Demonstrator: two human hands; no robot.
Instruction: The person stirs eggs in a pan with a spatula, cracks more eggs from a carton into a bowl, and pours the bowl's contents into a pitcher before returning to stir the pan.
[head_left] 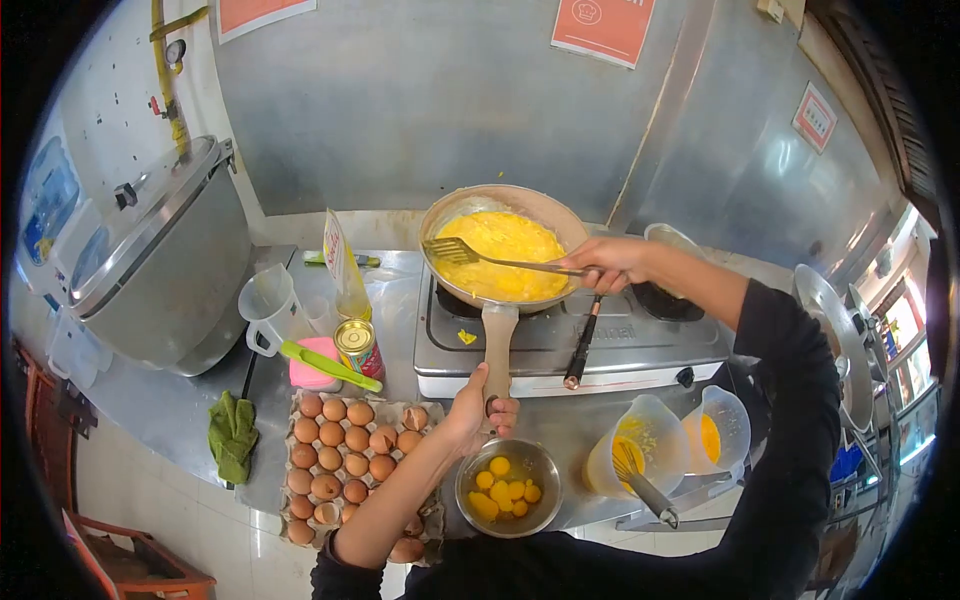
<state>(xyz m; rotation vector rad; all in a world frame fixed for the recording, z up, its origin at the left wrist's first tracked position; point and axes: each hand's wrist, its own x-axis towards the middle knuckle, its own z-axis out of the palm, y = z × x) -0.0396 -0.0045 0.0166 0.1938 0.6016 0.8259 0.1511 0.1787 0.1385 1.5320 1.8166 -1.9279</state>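
"Where's the pan?"

"Over the left burner of the stove, toward the back edge of the counter. I can't tell whether it rests there or is slightly raised."

"And the hands?"

"The left hand is wrapped round the near end of the pan's handle. The right hand grips the spatula by its shaft, with the slotted blade at the left of the egg."

"How would the pan handle?"

"Stiff and, I'd judge, fairly heavy, most of the weight out at the round part. Hold it by the handle, well clear of the rim, which is likely hot."

"And the egg?"

"Soft, moist, probably slippery and easily torn; the flat blade suits it, held lightly from the shaft."

"What's close by?"

"Along the counter's near edge, the bowl of yolks sits just beside the left hand. A tray of whole and broken shells is left of it, two jugs right, one holding a whisk."
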